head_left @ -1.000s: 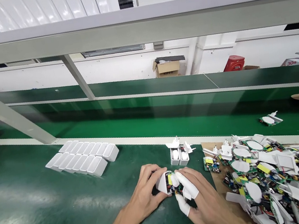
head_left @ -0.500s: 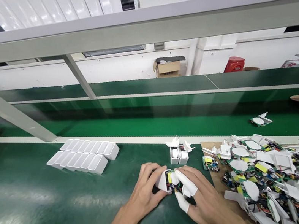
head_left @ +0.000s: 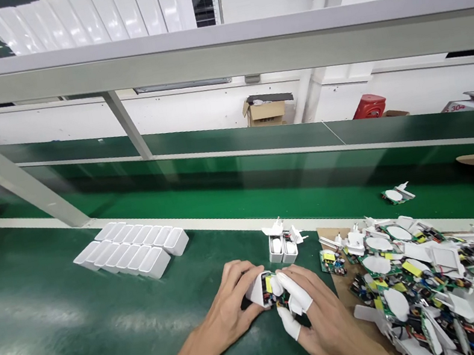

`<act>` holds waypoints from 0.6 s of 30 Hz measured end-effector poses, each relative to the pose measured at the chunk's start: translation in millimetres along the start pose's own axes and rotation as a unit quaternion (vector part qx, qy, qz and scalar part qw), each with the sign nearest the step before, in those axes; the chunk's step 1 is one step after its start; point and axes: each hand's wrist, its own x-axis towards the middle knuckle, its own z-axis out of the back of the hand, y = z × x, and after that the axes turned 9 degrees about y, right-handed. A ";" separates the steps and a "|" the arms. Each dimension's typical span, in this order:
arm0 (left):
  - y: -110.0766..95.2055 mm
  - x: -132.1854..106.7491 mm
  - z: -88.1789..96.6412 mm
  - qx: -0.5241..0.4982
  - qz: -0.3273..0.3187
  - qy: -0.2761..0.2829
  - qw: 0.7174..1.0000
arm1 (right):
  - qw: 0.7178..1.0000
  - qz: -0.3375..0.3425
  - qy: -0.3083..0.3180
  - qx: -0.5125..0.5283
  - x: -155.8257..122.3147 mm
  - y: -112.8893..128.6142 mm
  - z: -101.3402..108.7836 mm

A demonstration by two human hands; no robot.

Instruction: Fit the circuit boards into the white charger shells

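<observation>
My left hand [head_left: 229,302] is closed around a white plastic charger housing [head_left: 256,294], which lies tilted with its open end toward the right. Finger cots cover the thumb and a finger of my right hand [head_left: 323,315], which pinches a circuit board [head_left: 269,285] with a yellow part and a white pad. The board sits at the mouth of the housing, partly inside it; how deep is hidden by my fingers. Just beyond my hands stand two white housings [head_left: 277,256] with boards in them and plug caps [head_left: 295,234] sticking out on top.
Two rows of white housings [head_left: 133,251] stand on the green table [head_left: 62,330] at left. A big heap of boards and white caps [head_left: 438,276] covers cardboard at right. Behind runs a green conveyor belt [head_left: 221,189] carrying one board [head_left: 398,193]. A metal beam [head_left: 215,53] crosses above.
The board on the conveyor belt has moved left. My view has tilted up slightly. Both hands keep their hold on the housing and the circuit board, with almost no visible movement.
</observation>
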 end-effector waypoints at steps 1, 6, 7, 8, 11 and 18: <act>-0.1 0.1 0.2 0.000 -0.001 -0.001 1.000 | 1.000 -0.001 0.003 0.000 -0.8 -0.4 -0.9; -0.3 -0.6 0.4 -0.005 0.006 0.006 1.000 | 1.000 0.000 0.002 -0.008 -2.0 -0.3 -1.6; -0.1 -0.9 0.2 -0.007 0.007 0.008 1.000 | 1.000 0.001 0.004 -0.007 -1.9 -0.3 -1.2; 0.2 -1.3 0.0 -0.009 0.007 0.009 1.000 | 1.000 0.001 0.006 -0.003 -1.8 -0.6 -0.9; 1.0 -1.7 -0.2 -0.017 0.008 0.005 1.000 | 1.000 0.000 0.010 0.016 -1.9 -3.1 -1.0; -1.6 -1.5 3.6 -0.081 0.024 0.017 0.996 | 0.998 -0.007 0.021 0.058 -5.8 -12.1 -9.7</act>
